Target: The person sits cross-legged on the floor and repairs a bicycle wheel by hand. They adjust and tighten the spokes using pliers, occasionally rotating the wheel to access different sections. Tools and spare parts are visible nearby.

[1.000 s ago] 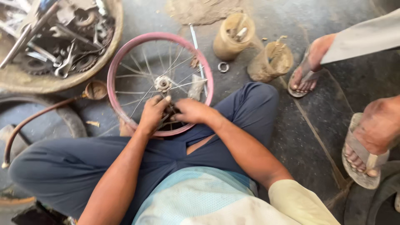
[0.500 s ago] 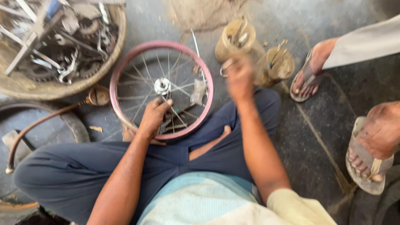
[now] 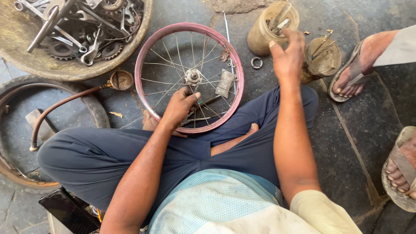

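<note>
The left hand (image 3: 178, 106) rests on the spokes of the pink-rimmed wheel (image 3: 189, 78) lying flat on the stone floor (image 3: 346, 143) against the crossed legs, fingers curled loosely over a spoke below the hub (image 3: 193, 76). The right hand (image 3: 287, 56) reaches into the nearer jar (image 3: 271, 27) of small parts — fingers dipped at its mouth, whether pinching anything I cannot tell. The step looks like fetching a fitting; next calls for a fine pinch and a carry to the spokes.
</note>
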Available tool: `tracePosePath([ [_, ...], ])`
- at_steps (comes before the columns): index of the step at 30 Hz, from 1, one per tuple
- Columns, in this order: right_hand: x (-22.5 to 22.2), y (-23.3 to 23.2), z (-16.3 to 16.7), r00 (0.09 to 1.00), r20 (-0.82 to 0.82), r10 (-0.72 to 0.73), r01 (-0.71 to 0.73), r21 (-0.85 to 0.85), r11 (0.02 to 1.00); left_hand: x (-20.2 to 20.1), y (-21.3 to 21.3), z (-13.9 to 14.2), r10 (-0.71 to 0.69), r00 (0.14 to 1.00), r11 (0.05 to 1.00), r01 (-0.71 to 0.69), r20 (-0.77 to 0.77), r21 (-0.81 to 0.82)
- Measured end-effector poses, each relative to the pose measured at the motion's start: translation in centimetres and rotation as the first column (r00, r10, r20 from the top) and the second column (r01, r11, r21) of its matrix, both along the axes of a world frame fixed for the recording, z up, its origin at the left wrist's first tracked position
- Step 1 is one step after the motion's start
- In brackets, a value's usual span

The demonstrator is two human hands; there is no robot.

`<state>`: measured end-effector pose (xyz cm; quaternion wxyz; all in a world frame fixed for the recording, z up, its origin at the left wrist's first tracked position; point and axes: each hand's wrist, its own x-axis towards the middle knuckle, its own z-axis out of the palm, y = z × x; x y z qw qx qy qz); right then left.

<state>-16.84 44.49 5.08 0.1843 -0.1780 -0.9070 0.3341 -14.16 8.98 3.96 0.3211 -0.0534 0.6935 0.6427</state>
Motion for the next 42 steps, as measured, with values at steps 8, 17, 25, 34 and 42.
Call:
tracePosePath([
  [8,-2.1,0.0,-0.1,0.965,0.251,-0.074,0.057,0.076,0.996,-0.9,1.4,-1.4,-0.03,0.999,0.998,0.029,-0.015,-0.061],
  [17,1.4,-0.5,-0.4,0.956,0.293,0.004,-0.032,0.091,0.995,-1.1,2.0,-1.2,-0.209,0.917,0.914,0.059,-0.34,-0.401],
  [25,-0.3,1.2,-0.9,0.934,0.358,-0.012,-0.026,0.101,0.995,-1.8,3.7,-0.7,-0.196,0.933,0.899,0.048,-0.302,-0.435],
  [34,-1.7,1.2,-1.3,0.931,0.365,0.006,-0.041,0.088,0.995,-2.8,4.6,-0.2,-0.284,0.909,0.837,0.081,-0.304,-0.542],
  [42,-2.7,1.6,-1.5,0.958,0.286,0.015,-0.031,0.052,0.998,-3.3,5.1,0.2,-0.279,0.921,0.846,0.103,-0.27,-0.523],
])
